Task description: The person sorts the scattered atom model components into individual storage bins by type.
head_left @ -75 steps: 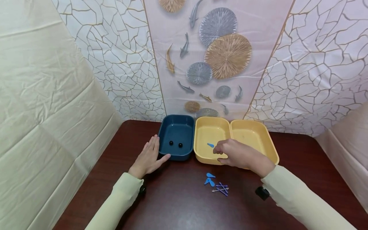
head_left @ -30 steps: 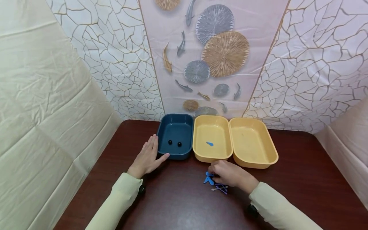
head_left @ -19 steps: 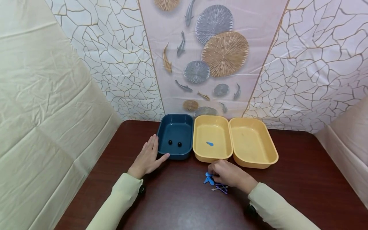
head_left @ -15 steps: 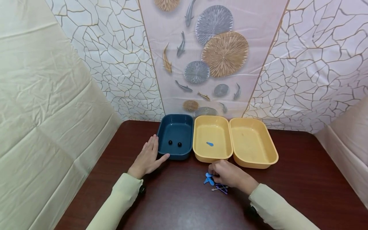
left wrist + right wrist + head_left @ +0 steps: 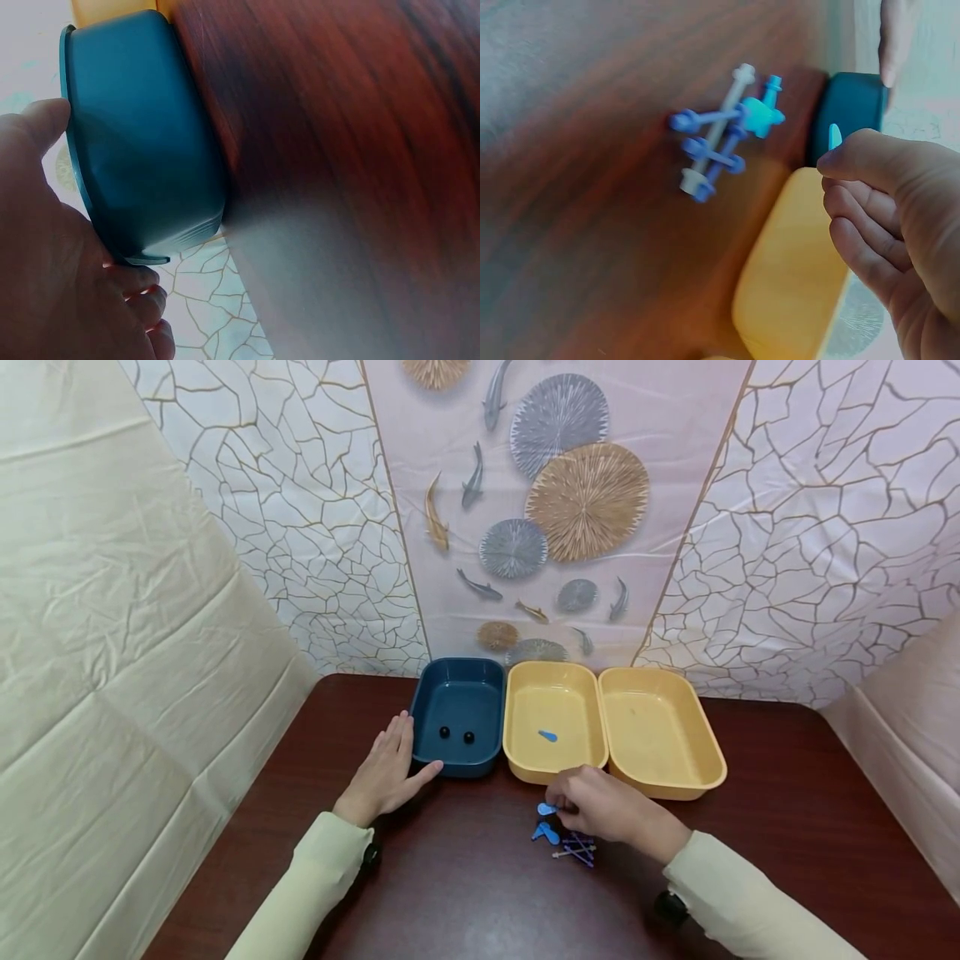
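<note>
The brown table [image 5: 465, 893] fills the bottom of the frame. At its middle sit two yellow tubs [image 5: 660, 735] and a blue tub [image 5: 459, 714]. The left hand [image 5: 384, 772] lies flat with fingers spread, touching the blue tub. Lower right of center, the right hand [image 5: 600, 806] pinches a tiny blue piece [image 5: 547, 809] (just above the little pile [image 5: 566, 846]).

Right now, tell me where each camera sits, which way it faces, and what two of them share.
Head: worn high, facing down at the table; shows both sleeves, left hand, right hand.
Left wrist: low beside the left hand, facing the blue tray side.
Right wrist: above the right hand, facing the blue pins and yellow tray.
Shared: head and right wrist both show the small blue piece pinched in the fingers.
</note>
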{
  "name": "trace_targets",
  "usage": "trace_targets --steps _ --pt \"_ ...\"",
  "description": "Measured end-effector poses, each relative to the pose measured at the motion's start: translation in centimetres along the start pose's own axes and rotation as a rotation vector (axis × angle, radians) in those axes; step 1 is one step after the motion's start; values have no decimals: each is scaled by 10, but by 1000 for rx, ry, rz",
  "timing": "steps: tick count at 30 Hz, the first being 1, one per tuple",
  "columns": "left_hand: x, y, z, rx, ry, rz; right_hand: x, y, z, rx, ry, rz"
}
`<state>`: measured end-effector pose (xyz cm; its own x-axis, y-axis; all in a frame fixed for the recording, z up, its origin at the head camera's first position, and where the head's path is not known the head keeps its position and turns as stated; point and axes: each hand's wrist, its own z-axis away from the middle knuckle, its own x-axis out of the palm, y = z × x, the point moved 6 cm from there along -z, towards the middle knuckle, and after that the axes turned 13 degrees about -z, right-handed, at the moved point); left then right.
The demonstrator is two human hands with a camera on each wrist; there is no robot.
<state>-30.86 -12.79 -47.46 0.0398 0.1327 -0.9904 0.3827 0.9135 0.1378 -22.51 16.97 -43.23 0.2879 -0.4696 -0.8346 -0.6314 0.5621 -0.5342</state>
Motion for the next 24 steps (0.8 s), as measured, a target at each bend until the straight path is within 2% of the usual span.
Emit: trace_targets --steps 5,15,24 --pt "1 0 -1 8 5 0 -16 -8 -2 -36 29 12" --pt "1 -1 -2 6 -4 1 -42 -13 -12 -33 36 83" --pt "3 -2 -1 6 -2 -5 -57 -9 -24 22 29 93"
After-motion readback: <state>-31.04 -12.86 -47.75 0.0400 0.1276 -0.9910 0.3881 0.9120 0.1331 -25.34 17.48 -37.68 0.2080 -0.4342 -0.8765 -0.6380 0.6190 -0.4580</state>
